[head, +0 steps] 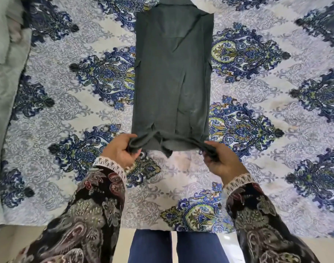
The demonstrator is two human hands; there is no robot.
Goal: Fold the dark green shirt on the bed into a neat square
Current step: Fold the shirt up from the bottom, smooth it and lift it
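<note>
The dark green shirt (pixel 172 76) lies on the bed as a long narrow strip, both sides folded inward, collar at the far end. My left hand (pixel 120 151) pinches the near left corner of its hem. My right hand (pixel 220 160) grips the near right corner. The hem is lifted slightly off the bedspread and bunched between the two hands, with a small flap hanging down in the middle.
A blue and white patterned bedspread (pixel 67 111) covers the bed. A pale grey-green cloth (pixel 3 73) lies along the left side. The bed's near edge runs just in front of my legs (pixel 173 245), with light floor below.
</note>
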